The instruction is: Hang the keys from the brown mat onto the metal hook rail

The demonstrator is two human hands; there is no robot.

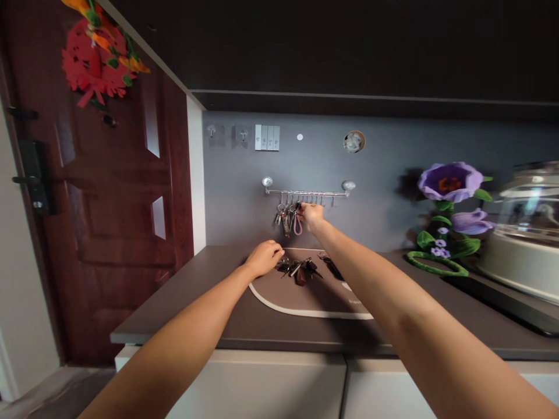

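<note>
A metal hook rail (pixel 308 193) is fixed to the grey wall, with several key rings (pixel 286 218) hanging from its left half. My right hand (pixel 312 215) is raised to the hooks, thumb and fingers pinched around a bunch of keys with a dark piece at the fingertips. Beside those fingertips hangs a pink strap loop (pixel 297 224). Lower down, my left hand (pixel 264 257) is closed with curled fingers at the left edge of a brown mat (pixel 283 299). Whatever it may hold is hidden. More loose keys (pixel 301 270) lie on the mat, just right of it.
On the right stand purple plush flowers (pixel 449 183), a glass-topped white appliance (pixel 519 256) and a flat black object (pixel 502 305). A dark cabinet (pixel 349 52) overhangs the counter (pixel 187 297). To the left is a red-brown door (pixel 117 244).
</note>
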